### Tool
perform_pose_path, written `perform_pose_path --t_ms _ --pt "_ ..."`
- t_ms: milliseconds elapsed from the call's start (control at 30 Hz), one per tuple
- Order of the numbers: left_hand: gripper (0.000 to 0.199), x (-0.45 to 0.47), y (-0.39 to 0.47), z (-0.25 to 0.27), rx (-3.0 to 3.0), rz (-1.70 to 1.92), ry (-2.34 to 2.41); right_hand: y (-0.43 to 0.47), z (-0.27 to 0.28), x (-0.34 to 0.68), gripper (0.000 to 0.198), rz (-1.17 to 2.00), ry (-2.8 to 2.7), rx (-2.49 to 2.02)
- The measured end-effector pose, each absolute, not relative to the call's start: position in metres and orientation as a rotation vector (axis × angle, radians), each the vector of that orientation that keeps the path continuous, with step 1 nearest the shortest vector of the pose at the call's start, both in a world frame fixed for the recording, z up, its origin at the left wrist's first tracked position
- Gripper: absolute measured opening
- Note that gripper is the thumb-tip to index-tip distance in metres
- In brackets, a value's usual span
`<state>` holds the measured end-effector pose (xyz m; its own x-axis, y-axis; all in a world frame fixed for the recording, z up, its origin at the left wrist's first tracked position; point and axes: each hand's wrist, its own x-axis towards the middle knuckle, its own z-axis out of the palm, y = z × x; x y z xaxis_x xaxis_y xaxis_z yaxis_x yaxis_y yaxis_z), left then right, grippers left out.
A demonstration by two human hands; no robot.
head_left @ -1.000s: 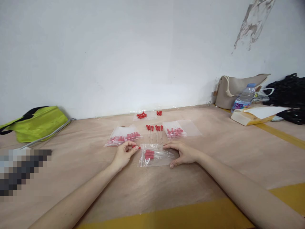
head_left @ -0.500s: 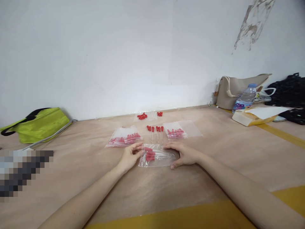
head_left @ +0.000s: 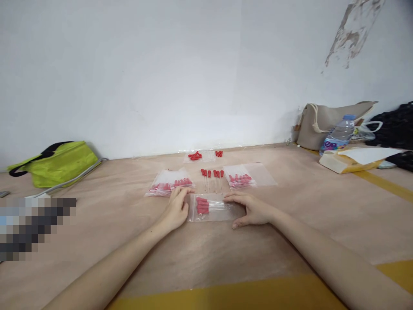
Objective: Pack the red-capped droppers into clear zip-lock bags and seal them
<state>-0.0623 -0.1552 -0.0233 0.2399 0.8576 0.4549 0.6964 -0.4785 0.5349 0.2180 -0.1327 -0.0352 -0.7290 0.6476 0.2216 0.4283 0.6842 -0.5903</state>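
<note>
A clear zip bag (head_left: 219, 215) lies flat in front of me, holding several droppers (head_left: 202, 206) with red rubber bulbs and thin clear stems. The bulbs point left. At the bag's left edge rests my left hand (head_left: 176, 209), its fingers stretched past the top corner and its thumb beside the edge. My right hand (head_left: 253, 209) spans the right end, fingers and thumb spread apart. Just behind the bag, several loose droppers (head_left: 209, 174) lie in two groups, stems toward me. Filled zip bags (head_left: 166, 176) are stacked on the left, and another filled bag (head_left: 238, 178) lies right.
Near the wall are a bag of red bulbs (head_left: 195, 156) and some loose red bulbs (head_left: 219, 153). A lime-green pouch (head_left: 64, 163) lies far left. At right stand a beige bag (head_left: 309, 133), a water bottle (head_left: 338, 135) and a yellow-white paper packet (head_left: 351, 163).
The zip bag now lies flatter, its droppers bunched closer together. My left hand has shifted from gripping its upper left corner to resting along the left edge. The right hand stays nearly in place.
</note>
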Motion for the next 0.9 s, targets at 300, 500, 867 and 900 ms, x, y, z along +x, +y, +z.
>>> perform_pose_path --t_ms 300,500,867,900 --pt "0.017 -0.026 -0.050 0.008 2.092 0.681 1.900 -0.132 -0.035 0.218 0.073 0.727 -2.495 -0.817" --pt "0.015 -0.008 0.004 -0.002 1.816 0.574 1.995 -0.131 -0.038 0.218 0.075 0.739 -2.492 -0.821" --pt "0.019 -0.024 -0.011 0.024 1.536 1.049 1.836 -0.132 -0.036 0.217 0.073 0.761 -2.483 -0.830" --pt "0.019 -0.032 -0.021 0.031 1.519 1.145 1.805 -0.132 -0.035 0.217 0.073 0.763 -2.484 -0.827"
